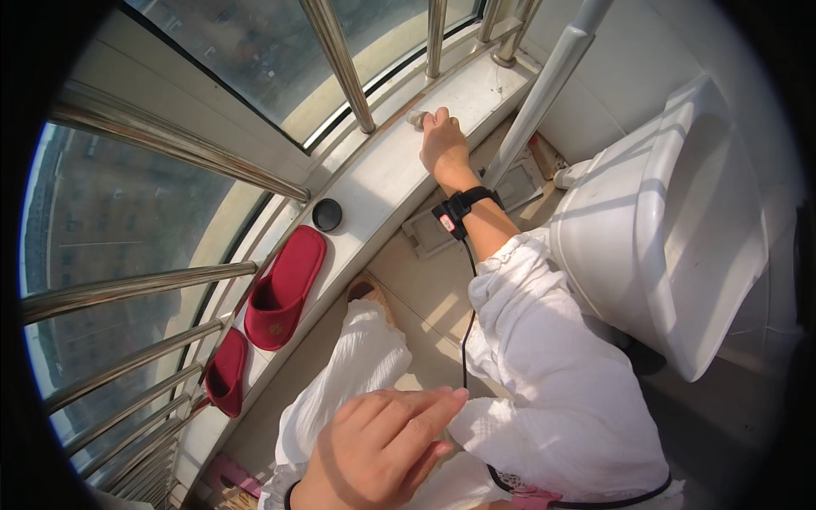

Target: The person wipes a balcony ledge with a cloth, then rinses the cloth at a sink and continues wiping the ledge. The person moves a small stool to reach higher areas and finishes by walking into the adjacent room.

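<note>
My right hand [444, 143] is on the white window ledge [395, 175], its fingers closed on a small crumpled greyish wad [417, 119], perhaps tissue or cloth. A black strap with a small device [454, 220] is around that wrist, and a cable runs down from it. My left hand [382, 440] hovers over my lap, back upward, fingers loosely extended and thumb a little apart; nothing shows in it. Farther along the ledge stand a round black lid or shallow cup [327, 215], a red slipper [285, 293] and a second red slipper [227, 376].
Metal railing bars [338, 64] rise between the ledge and the window glass. A white pipe [542, 95] slants down beside my right forearm. To the right is a white ceramic basin [637, 223]. Grey plastic pieces [433, 229] lie on the tiled floor, and a pink object [236, 472] is at lower left.
</note>
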